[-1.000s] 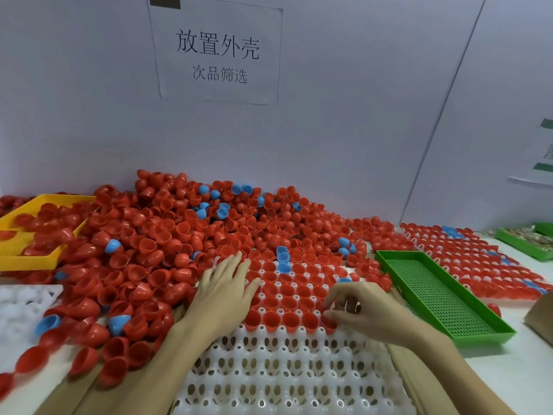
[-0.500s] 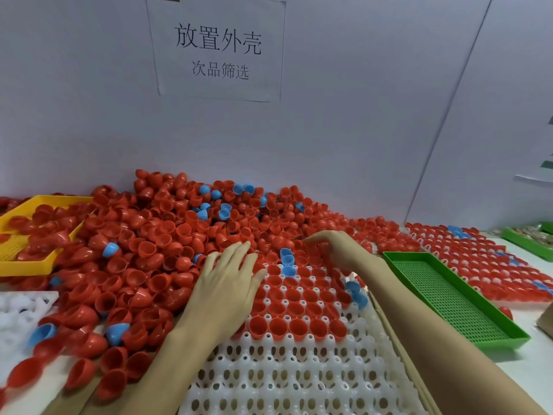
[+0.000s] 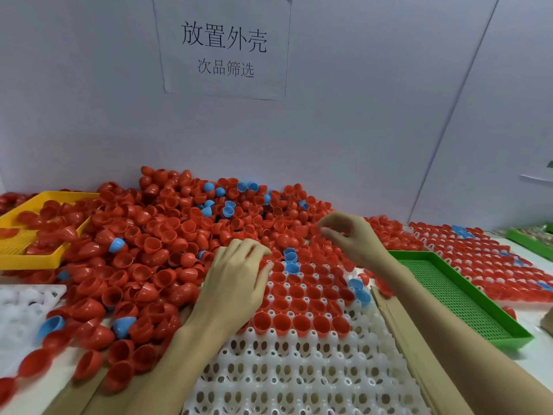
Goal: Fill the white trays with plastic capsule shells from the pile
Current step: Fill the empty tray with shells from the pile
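A large pile of red plastic capsule shells (image 3: 167, 235), with a few blue ones mixed in, lies against the pale wall. The white moulded plastic tray (image 3: 299, 369) in front holds rows of red shells in its far cells. The left hand (image 3: 236, 283) rests palm-down, fingers extended, at the tray's far left. The right hand (image 3: 350, 238) hovers over the pile, fingers curled. A green perforated plastic tray (image 3: 466, 298) sits right, a yellow one (image 3: 30, 235) left.
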Tool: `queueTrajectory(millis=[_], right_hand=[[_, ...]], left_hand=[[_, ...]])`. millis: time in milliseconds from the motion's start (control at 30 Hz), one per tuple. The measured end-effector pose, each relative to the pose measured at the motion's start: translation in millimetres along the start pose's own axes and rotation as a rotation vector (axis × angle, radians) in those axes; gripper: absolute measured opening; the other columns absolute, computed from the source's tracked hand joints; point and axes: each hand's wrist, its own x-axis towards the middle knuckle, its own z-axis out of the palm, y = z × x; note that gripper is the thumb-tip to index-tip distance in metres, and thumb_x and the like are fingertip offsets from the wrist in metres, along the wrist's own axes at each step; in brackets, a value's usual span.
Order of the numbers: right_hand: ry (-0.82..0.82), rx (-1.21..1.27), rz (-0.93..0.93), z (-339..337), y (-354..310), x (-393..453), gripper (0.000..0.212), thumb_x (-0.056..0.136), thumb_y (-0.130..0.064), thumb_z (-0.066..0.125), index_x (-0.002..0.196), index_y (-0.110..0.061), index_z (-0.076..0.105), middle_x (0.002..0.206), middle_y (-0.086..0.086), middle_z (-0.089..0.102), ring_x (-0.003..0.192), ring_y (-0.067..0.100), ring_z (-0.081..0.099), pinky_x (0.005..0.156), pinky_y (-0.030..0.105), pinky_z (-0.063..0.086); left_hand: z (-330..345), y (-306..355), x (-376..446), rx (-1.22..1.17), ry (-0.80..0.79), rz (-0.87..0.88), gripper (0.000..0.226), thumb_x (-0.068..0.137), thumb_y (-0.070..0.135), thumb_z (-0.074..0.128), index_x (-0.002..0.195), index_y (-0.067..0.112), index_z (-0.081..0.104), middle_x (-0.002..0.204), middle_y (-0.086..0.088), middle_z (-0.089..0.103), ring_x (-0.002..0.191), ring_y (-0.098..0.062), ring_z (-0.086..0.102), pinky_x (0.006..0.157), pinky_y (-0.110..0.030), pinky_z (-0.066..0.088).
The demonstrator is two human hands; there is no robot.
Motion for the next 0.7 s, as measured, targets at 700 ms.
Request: queueTrajectory(millis=[700], right_hand=[[-0.214, 0.548, 0.157, 12, -65, -105, 0.022, 0.105, -0.024, 0.066, 0.125, -0.016, 0.068, 0.104, 0.006, 0.079, 0.094, 0.020, 0.078, 0.084, 0.030, 0.061]], left_hand=[[11, 29, -10, -0.410, 0.013, 0.269, 0.048, 0.091, 0.014, 0.078, 0.128, 0.033, 0.054, 0.097, 0.025, 0.053, 0.090, -0.001, 0.060, 0.079, -0.015, 0.052]])
